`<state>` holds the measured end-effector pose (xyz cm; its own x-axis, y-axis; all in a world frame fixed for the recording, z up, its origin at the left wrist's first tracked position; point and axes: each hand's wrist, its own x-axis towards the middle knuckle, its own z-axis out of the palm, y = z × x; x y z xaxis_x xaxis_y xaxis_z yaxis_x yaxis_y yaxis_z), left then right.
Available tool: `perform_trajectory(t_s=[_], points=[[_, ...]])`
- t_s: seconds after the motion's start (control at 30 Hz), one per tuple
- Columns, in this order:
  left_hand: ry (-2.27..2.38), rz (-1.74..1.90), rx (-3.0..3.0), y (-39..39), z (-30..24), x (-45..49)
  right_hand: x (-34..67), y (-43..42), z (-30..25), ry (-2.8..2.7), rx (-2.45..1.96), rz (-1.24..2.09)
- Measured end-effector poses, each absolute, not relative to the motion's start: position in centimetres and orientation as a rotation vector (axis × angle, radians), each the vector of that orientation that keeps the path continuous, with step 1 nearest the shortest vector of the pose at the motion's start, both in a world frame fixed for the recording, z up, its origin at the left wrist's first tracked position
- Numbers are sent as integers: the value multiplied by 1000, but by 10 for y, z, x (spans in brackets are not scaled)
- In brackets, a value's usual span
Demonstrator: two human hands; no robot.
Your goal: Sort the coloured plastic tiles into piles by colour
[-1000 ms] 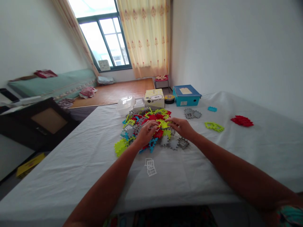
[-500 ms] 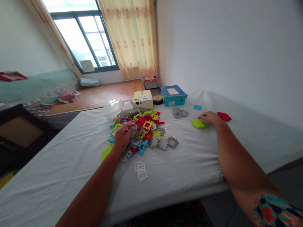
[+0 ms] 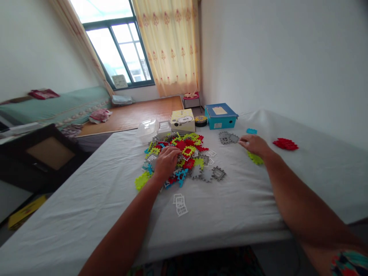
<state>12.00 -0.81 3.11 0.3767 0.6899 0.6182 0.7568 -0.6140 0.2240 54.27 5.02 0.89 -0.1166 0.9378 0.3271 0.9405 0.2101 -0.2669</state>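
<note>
A mixed pile of toothed plastic building pieces (image 3: 198, 163) in red, lime, grey, blue and white lies on the table. My left hand (image 3: 166, 163) rests on its near left part, fingers bent together beside a lime square frame piece (image 3: 188, 151); what is under the fingertips is hidden. Farther right, my right hand (image 3: 255, 145) has thumb and fingers pinched at the edge of a small group of grey pieces (image 3: 227, 137). Anything in that pinch is too small to make out. Partly beneath this hand are lime pieces (image 3: 255, 158).
Red pieces (image 3: 285, 144) lie to the right, a blue piece (image 3: 252, 131) behind my right hand. White window-like pieces (image 3: 180, 205) are near the front. Along the back stand a clear plastic tub (image 3: 148, 128), a yellow box (image 3: 183, 120), a round tin (image 3: 201, 121) and a blue box (image 3: 220, 116).
My right hand has shifted left from the lime pieces toward the grey group. My left hand has moved slightly right over the pile, its fingers now bent downward. The view has turned slightly left.
</note>
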Motion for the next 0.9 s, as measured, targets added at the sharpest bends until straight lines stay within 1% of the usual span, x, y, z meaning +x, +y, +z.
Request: perform_trajectory(t_s=[0.07,0.13,0.23,0.33,0.53,0.6,0.73,0.83,0.9], points=[[-1287,-857,-2560,-8,28,135,514,47,10,-2093,-1552,-25],[-1270,-680,-2592,-8,23,147,484,41,9,-2188,-1361,53],[-1283,-589,-2615,-7,18,153,453,32,6,-2283,-1177,159],[-1309,-718,-2630,-7,20,147,437,23,7,-2235,-1089,234],[-1225,-1295,-2888,-18,30,157,400,-2,23,-2072,-880,519],[-1203,-1387,-3003,-23,29,164,390,-8,29,-2091,-847,550],[-1192,-1449,-3024,-23,26,161,414,-1,37,-2101,-1023,460],[-1212,-1431,-2915,-17,26,149,474,19,36,-2053,-1333,409],[-1198,-1338,-2904,-15,26,145,516,32,31,-2042,-1567,351]])
